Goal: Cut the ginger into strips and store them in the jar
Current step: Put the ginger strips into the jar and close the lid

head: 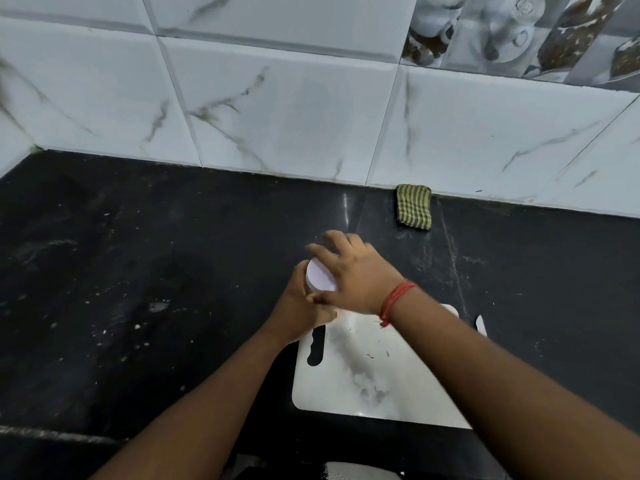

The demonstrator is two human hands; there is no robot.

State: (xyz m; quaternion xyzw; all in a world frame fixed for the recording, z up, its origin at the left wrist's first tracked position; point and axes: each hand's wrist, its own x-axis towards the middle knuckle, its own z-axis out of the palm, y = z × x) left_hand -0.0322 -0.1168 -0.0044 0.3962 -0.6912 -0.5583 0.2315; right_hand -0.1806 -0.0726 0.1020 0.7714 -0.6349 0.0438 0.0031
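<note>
A jar with a white lid (pixel 320 278) is held above the black counter, just past the far left corner of the white cutting board (pixel 374 372). My left hand (pixel 300 306) grips the jar's body from below and hides it. My right hand (pixel 353 271), with a red thread at the wrist, has its fingers curled over the white lid. No ginger shows in view. A knife's white tip (pixel 480 325) pokes out beside my right forearm; the rest of it is hidden.
The black stone counter (pixel 138 289) stretches wide to the left, flecked with pale crumbs. A folded green checked cloth (pixel 414 206) lies against the tiled wall at the back. The counter's front edge runs along the bottom left.
</note>
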